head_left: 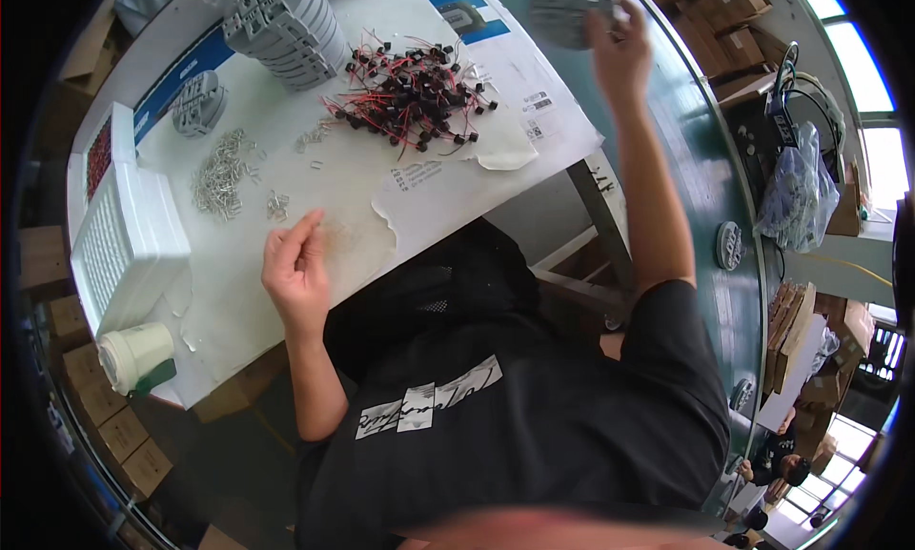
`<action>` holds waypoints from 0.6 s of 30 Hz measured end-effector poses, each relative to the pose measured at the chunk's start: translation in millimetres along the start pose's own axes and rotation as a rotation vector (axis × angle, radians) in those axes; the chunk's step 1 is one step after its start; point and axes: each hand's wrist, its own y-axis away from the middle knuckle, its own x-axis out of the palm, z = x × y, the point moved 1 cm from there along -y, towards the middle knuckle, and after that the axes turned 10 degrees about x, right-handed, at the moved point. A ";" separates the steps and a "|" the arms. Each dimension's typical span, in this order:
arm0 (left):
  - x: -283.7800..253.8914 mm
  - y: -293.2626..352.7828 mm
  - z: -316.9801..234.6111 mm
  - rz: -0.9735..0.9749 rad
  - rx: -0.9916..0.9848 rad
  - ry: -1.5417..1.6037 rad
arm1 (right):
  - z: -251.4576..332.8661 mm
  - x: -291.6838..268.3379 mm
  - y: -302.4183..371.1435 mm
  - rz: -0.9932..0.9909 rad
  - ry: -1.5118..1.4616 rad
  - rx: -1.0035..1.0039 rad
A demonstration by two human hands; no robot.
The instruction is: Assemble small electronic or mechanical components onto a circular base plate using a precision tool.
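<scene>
My right hand point(621, 50) is stretched out to the far right over the green belt. Its fingers are closed on the edge of a round grey plastic housing point(564, 14), which is smeared by motion. Over the near edge of the white table, my left hand point(297, 264) has thumb and fingertips pinched together; whatever may be between them is too small to make out. Just beyond it lie small metal clips point(224, 173) in a loose pile. Farther back is a heap of black buzzer-like parts point(415, 97) with red wires. One grey housing point(200, 104) lies at the left.
A tall stack of grey housings point(286, 35) stands at the back of the table. White plastic trays point(133, 235) and a lidded cup point(136, 357) line the left edge. More round housings point(729, 245) sit along the green belt point(691, 169). Cardboard boxes point(739, 21) stand beyond it.
</scene>
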 end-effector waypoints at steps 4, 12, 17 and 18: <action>2.9 3.6 -2.4 0.019 0.000 0.010 | -150.0 -86.3 -124.2 -0.151 0.212 0.405; 8.3 -1.5 -17.4 0.048 -0.054 0.034 | -65.7 -15.7 -98.6 0.016 0.391 -0.101; 6.9 -0.1 -11.5 0.061 -0.038 0.107 | 156.2 105.1 14.2 0.622 -0.015 -0.366; 6.1 0.4 -11.5 0.051 -0.045 0.107 | 178.8 124.7 22.1 0.639 0.026 -0.460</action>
